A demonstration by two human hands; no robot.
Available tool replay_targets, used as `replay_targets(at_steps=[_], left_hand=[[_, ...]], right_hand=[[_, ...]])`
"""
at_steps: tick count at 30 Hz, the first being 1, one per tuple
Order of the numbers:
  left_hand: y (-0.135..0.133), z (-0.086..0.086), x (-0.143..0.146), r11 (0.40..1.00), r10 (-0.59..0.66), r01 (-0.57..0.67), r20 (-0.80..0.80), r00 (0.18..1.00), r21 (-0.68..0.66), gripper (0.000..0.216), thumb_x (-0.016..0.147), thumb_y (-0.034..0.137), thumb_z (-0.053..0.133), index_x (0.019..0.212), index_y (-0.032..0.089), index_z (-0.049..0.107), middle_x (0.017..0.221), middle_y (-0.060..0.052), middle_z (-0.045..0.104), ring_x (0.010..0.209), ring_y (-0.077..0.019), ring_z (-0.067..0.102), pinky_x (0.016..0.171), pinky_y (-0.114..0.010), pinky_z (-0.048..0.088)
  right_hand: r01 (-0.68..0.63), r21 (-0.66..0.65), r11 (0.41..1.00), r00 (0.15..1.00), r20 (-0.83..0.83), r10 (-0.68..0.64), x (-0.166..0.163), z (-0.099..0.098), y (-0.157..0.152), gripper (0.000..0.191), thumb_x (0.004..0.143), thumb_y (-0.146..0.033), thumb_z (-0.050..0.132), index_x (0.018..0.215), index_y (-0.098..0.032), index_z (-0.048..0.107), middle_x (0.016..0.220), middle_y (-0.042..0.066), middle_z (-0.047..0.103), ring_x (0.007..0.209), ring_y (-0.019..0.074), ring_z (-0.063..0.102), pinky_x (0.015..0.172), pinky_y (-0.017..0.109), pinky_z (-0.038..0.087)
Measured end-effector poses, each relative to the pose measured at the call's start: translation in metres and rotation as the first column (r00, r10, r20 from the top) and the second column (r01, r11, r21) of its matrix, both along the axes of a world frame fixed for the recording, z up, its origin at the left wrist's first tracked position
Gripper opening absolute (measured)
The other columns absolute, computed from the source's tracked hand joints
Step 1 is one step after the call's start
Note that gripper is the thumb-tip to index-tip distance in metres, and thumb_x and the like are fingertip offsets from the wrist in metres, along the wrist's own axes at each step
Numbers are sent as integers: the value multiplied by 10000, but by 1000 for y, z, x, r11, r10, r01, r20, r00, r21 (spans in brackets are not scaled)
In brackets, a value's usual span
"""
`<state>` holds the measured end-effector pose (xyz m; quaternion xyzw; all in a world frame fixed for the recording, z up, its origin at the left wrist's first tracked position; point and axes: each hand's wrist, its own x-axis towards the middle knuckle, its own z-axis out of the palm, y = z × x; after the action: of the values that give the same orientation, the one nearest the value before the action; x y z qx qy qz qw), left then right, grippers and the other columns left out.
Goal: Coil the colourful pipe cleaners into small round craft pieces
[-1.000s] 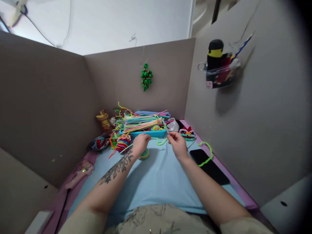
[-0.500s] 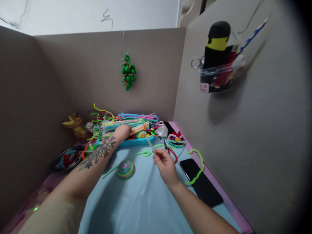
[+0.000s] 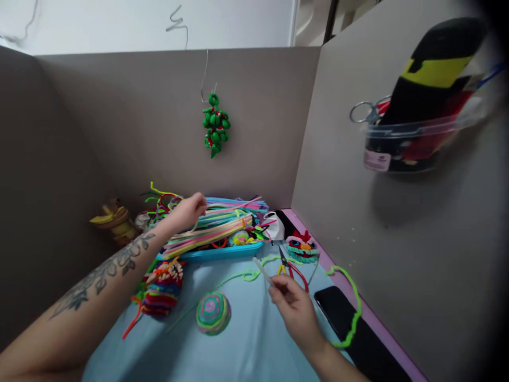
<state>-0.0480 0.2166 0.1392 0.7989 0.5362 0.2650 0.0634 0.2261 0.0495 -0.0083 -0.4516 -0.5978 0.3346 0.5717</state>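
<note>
My left hand hovers over a heap of pastel pipe cleaners in a blue tray. Its fingers are curled together, and what they hold, if anything, is hidden. A thin, whitish, translucent stick is pinched between the thumb and fingers of my right hand, above the blue cloth. Left of that hand sits a round, striped pastel piece of coiled pipe cleaner with a loose green strand. Just beyond my right hand lie red-handled pliers.
A phone and a bright green pipe cleaner lie at right. Behind are a red-and-teal pipe-cleaner face and a white cup-like item. A striped multicolour piece lies left. A clear tub with scissors hangs on the right wall.
My left hand has lifted from the front of the pipe cleaners and drawn back up and left. My right hand keeps its hold on the stick. The view has shifted.
</note>
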Motion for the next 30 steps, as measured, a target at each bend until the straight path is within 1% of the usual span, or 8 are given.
replay_targets(at_steps=[2, 6, 12, 18, 21, 24, 27, 30], left_hand=[[4, 17, -9, 999, -29, 23, 287, 958, 27, 151, 731, 259, 548, 846, 177, 495, 655, -3, 618, 597, -141, 584, 549, -233, 435], [12, 37, -7, 990, -114, 20, 729, 675, 136, 229, 722, 257, 594, 913, 151, 525, 683, -7, 619, 552, -96, 566, 515, -197, 437], [31, 33, 27, 963, -253, 198, 872, 419, 185, 127, 773, 225, 589, 863, 148, 547, 678, 21, 568, 569, -63, 550, 595, -193, 454], [25, 62, 39, 911, -321, 320, 935, 153, 261, 45, 831, 94, 511, 859, 126, 524, 701, 22, 530, 598, -43, 525, 644, -200, 454], [-4, 69, 38, 912, -277, 345, 954, 117, 223, 53, 825, 102, 512, 839, 153, 505, 687, 27, 508, 547, -43, 481, 574, -189, 464], [-47, 60, 43, 887, -73, 463, 987, 141, 0, 53, 767, 152, 565, 770, 177, 519, 642, 27, 481, 448, -37, 385, 383, -128, 337], [-98, 35, 48, 806, 120, 520, 938, 325, -284, 106, 737, 251, 616, 709, 190, 534, 587, 35, 448, 374, -24, 267, 311, -130, 186], [-148, -12, 46, 626, 326, 528, 808, 492, -574, 166, 716, 357, 648, 701, 217, 558, 543, 32, 449, 342, -13, 204, 311, -140, 115]], right_hand=[[31, 52, 998, 995, 93, -36, 5, 3, 4, 122, 817, -292, 535, 867, -209, 609, 790, 51, 622, 717, 179, 586, 622, 275, 482], [53, 143, 988, 939, 329, -98, 12, 8, 15, 121, 818, -260, 529, 893, -227, 619, 802, 40, 641, 723, 178, 601, 630, 279, 485], [-62, 253, 966, 772, 625, -114, 11, 5, 31, 209, 842, -207, 481, 999, -228, 617, 837, 61, 652, 785, 185, 607, 713, 315, 480], [-193, 307, 932, 681, 726, -98, 3, 26, 24, 256, 842, -164, 479, 1055, -227, 606, 796, 67, 651, 759, 186, 603, 700, 319, 467], [-208, 327, 922, 729, 680, -77, 0, 33, 15, 264, 831, -151, 482, 1058, -228, 593, 809, 66, 653, 767, 186, 605, 713, 325, 465], [-161, 294, 942, 818, 574, -40, -5, 26, 6, 229, 825, -130, 458, 997, -220, 578, 805, 58, 640, 772, 183, 602, 694, 308, 470], [-17, 277, 961, 891, 440, -111, -12, 11, -3, 216, 811, -113, 442, 956, -232, 550, 784, 47, 627, 737, 186, 596, 649, 299, 472], [17, 271, 962, 921, 371, -121, -15, 1, -8, 239, 799, -110, 452, 980, -246, 527, 811, 52, 625, 775, 202, 600, 677, 319, 482]])
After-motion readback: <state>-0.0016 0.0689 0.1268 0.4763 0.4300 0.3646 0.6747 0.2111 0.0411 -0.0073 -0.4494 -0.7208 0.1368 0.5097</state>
